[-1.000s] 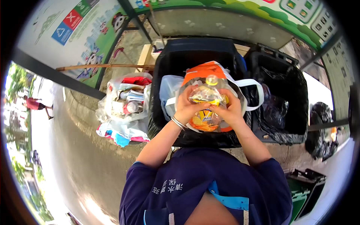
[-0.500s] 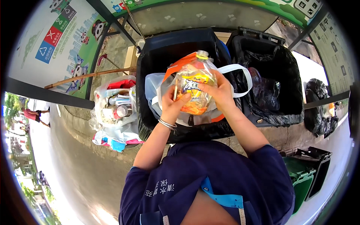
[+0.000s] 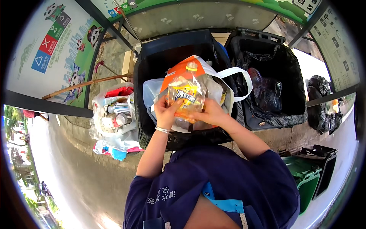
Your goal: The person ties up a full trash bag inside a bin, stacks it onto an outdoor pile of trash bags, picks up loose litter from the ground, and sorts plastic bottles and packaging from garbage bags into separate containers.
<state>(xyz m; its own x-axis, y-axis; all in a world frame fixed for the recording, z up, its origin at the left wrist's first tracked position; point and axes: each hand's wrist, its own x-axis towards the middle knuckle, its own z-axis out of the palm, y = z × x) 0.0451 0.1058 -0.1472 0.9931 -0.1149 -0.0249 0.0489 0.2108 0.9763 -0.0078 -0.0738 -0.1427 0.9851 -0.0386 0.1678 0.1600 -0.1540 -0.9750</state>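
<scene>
Between my two hands is a large clear plastic bottle point(image 3: 185, 89) with an orange and yellow label, its capless neck pointing away from me. My left hand point(image 3: 166, 111) grips its left side, thumb pressed on the label. Lower down on the right, my right hand point(image 3: 210, 113) has its fingers around the bottle's base. The bottle is over an orange and white carrier bag point(image 3: 232, 82) with white handles, which lies in a black-lined bin point(image 3: 143, 65). Other items in the bag are partly hidden by the bottle and my hands.
To the left stands a clear bag of bottles and wrappers point(image 3: 118, 114); a wooden stick point(image 3: 85, 84) slants beyond it. A second black bin point(image 3: 291, 103) with a bag-wrapped bundle adjoins on the right. Further right are black rubbish bags point(image 3: 322, 107) and a green bin point(image 3: 301, 171).
The bottle and both hands have come slightly lower and nearer to me. My right hand has slid from the bottle's upper right side to its base.
</scene>
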